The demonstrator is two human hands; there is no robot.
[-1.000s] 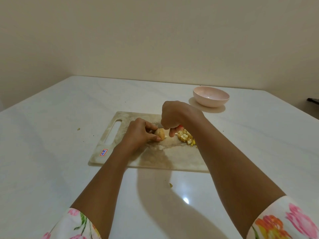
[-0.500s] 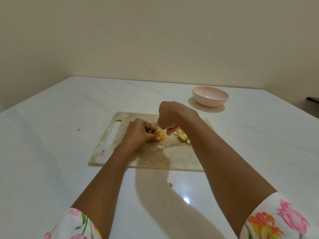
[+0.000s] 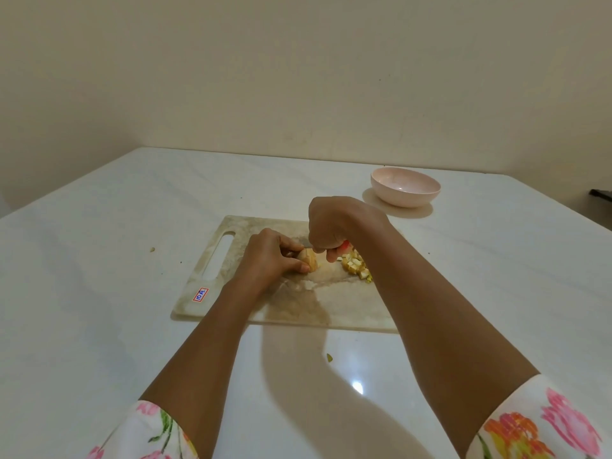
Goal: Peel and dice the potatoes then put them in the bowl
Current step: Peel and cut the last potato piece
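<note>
A marbled cutting board (image 3: 231,293) lies on the white table. On its middle, my left hand (image 3: 271,256) grips a yellowish potato piece (image 3: 309,258) and holds it against the board. My right hand (image 3: 334,226) is just above and right of it, curled round a knife whose red handle (image 3: 345,245) peeks out below the fingers; the blade is hidden. A small heap of diced potato (image 3: 356,265) sits on the board right of the piece. The pink bowl (image 3: 405,187) stands beyond the board at the back right.
A small green scrap (image 3: 329,358) lies on the table in front of the board, another speck (image 3: 152,249) to the board's left. A wall runs behind the table. A dark object (image 3: 601,194) shows at the far right edge.
My right hand with the knife has shifted slightly left, closer over the potato piece. My left hand keeps its hold on the piece in the same spot.
</note>
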